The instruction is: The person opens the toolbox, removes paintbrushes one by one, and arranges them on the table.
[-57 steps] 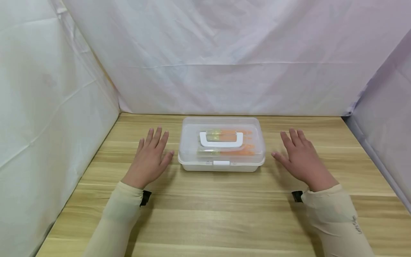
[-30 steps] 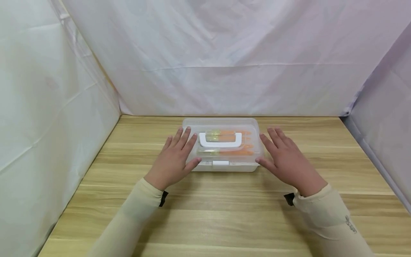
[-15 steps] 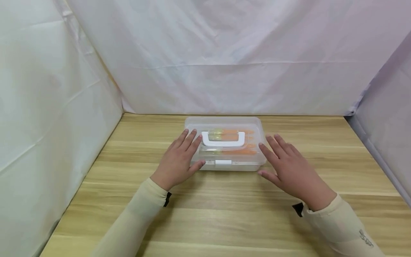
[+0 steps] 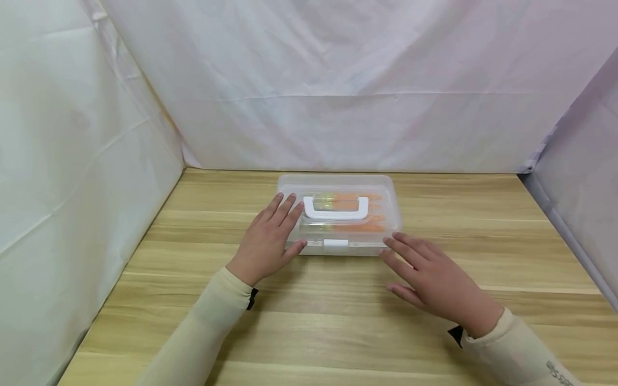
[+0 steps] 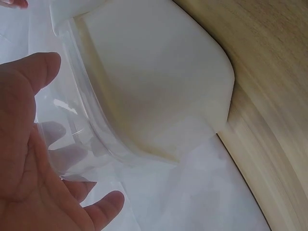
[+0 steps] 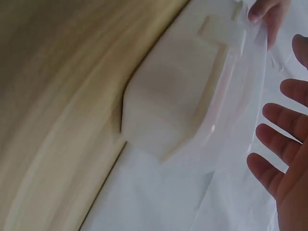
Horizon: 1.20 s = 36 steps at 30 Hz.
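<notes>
- Storage box: resting on the counter, between and slightly ahead of the hands; lid lowered, white handle lying flat on top.
- Left hand: opened out, fingers nearly straight, over the lid end on its own side; nothing gripped; firm contact not certain.
- Right hand: opened out, fingers extended, thumb apart, fingertips near the front corner on its own side; nothing gripped, gap to box seen in the right wrist view.
- Contents: orange-and-yellow items seen through the lid, between the hands; identity unclear.
- Done, by judgement: hands placed about the box only; early stage.
- Outstanding, by judgement: any grip, lifting or opening; latch between the hands, untouched; locking not tellable.
</notes>
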Motion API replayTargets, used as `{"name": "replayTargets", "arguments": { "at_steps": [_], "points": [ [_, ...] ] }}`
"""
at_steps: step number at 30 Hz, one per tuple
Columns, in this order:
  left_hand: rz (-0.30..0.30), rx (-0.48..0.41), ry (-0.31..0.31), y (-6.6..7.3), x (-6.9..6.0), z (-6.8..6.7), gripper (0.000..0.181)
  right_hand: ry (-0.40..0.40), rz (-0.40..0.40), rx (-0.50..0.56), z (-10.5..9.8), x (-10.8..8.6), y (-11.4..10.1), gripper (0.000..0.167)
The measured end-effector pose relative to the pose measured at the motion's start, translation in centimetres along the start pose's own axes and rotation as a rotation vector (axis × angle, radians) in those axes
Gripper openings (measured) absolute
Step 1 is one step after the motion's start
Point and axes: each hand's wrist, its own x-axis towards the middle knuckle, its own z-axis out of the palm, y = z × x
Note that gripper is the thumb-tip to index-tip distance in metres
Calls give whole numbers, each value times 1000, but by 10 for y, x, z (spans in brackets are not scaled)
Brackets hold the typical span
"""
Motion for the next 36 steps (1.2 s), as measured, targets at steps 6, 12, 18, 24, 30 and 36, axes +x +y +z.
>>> {"name": "replayTargets", "arguments": {
  "at_steps": [6, 12, 18, 24, 30, 36],
  "points": [
    [-1, -1, 16, 0, 1, 1, 74, -62, 52, 162, 11, 5, -14, 58],
    [4, -6, 17, 0, 0, 2, 74, -108, 54, 174, 27, 8, -17, 59],
    [8, -5, 17, 0, 1, 3, 74, -145, 44, 211, 39, 10, -16, 61],
    [18, -8, 24, 0, 1, 3, 74, -221, 161, 337, 43, 14, -13, 64],
    [25, 10, 36, -1, 1, 5, 73, -266, 220, 430, 48, 18, -12, 65],
    [28, 28, 44, -2, 1, 6, 73, -307, 365, 586, 50, 23, -13, 59]
  ]
}}
